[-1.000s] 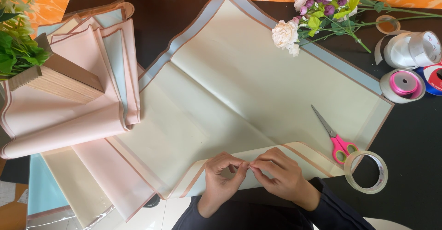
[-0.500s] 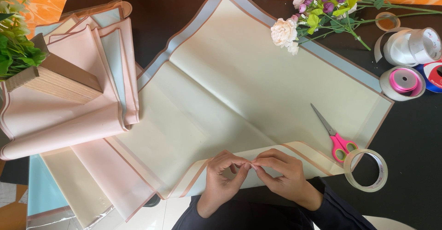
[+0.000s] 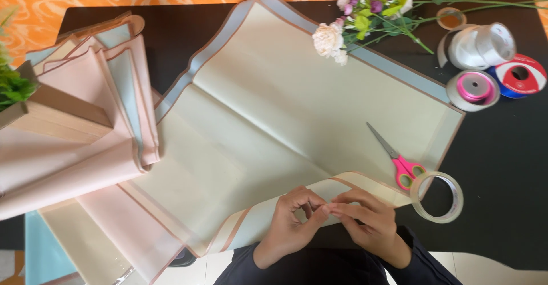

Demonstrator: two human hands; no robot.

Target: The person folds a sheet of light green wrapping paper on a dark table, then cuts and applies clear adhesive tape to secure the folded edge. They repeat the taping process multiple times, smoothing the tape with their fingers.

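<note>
Large cream wrapping paper sheet (image 3: pixel 297 108) with blue and tan borders, spread flat and creased across the black table (image 3: pixel 502 148), its near edge folded over at the table's front edge

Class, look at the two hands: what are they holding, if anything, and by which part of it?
Both the left hand and right hand pinch the near folded-over edge of the cream wrapping sheet, fingertips meeting at the fold.
</note>
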